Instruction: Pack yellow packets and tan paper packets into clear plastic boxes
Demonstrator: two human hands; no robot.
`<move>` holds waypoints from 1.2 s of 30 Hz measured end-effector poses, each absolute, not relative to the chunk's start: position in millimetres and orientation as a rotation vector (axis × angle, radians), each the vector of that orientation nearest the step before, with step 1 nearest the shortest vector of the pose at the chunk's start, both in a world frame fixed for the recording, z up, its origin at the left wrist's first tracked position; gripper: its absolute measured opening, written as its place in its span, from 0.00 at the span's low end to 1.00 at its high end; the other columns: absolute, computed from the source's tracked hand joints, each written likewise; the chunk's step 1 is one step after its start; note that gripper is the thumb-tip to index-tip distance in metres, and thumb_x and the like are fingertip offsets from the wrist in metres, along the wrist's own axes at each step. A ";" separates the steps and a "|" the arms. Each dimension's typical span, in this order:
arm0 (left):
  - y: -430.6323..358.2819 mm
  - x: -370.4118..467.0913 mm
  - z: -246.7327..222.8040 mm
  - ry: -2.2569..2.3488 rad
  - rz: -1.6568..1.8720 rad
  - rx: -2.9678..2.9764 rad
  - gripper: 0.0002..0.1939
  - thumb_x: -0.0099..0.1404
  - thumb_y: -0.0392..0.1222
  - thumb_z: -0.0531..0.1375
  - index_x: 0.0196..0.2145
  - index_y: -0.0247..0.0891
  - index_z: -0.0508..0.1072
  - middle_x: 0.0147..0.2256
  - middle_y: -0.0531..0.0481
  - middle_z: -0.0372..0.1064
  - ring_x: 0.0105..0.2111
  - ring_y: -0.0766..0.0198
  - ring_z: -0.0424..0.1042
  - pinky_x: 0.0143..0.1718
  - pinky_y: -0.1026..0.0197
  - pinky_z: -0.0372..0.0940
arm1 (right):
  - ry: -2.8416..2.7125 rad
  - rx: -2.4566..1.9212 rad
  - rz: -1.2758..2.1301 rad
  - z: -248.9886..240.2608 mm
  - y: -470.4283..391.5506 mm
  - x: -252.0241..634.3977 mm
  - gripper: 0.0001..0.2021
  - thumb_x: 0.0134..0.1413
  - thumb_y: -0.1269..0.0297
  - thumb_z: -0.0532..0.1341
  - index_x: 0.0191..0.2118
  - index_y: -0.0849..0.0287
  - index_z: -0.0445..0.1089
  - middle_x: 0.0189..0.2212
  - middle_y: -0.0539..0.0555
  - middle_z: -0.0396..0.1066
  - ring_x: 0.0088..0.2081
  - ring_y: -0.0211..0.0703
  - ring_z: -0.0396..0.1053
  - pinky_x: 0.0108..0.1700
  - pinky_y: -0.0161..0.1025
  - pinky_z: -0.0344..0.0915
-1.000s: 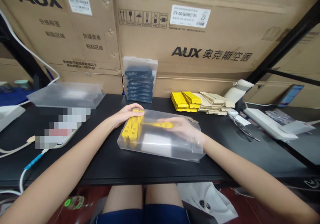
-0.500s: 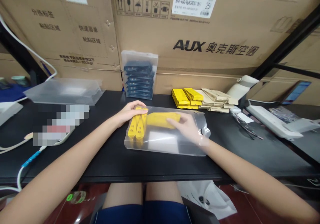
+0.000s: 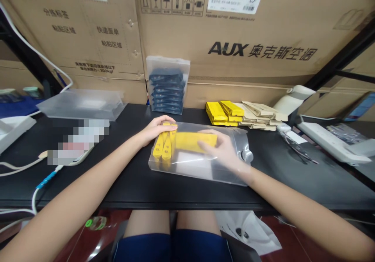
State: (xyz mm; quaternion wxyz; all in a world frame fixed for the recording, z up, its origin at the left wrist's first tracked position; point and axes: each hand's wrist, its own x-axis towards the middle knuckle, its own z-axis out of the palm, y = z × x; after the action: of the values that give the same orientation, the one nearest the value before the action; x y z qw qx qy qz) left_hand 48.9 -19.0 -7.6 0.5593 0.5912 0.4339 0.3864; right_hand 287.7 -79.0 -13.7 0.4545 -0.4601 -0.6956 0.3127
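Note:
A clear plastic box (image 3: 199, 176) lies on the black table in front of me. Two upright yellow packets (image 3: 158, 147) stand side by side at its left end. My left hand (image 3: 159, 129) is closed round the box's back left corner, its thumb on the tops of these packets. Inside the box, my right hand (image 3: 219, 147) grips another yellow packet (image 3: 190, 140), which lies lengthwise, its left end close to the standing ones. A white sheet shows beneath it.
Behind stand a clear box of dark blue packets (image 3: 166, 92), a yellow packet stack (image 3: 222, 113) and beige packets (image 3: 258, 113). An empty clear tray (image 3: 82, 106) is at left, a power strip (image 3: 334, 143) and cables at right.
The whole view has shifted slightly. My right hand and the packet in it have stayed almost in place within the box, the packet now a little flatter against the view.

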 end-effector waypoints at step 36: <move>-21.0 54.6 -6.8 1.038 0.920 1.476 0.16 0.48 0.46 0.66 0.35 0.39 0.72 0.30 0.54 0.69 0.31 0.63 0.70 0.36 0.60 0.64 | -2.421 -0.858 0.897 -5.2 -95.3 276.2 0.29 0.50 0.58 0.63 0.58 0.51 0.58 0.46 0.52 0.71 0.50 0.48 0.66 0.54 0.47 0.58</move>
State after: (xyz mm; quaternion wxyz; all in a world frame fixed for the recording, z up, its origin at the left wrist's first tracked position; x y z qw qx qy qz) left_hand 54.6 -21.0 -6.8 0.5296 0.6180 0.4348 0.3855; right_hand 276.2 -95.3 -5.2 0.2091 -0.3086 -0.8702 0.3223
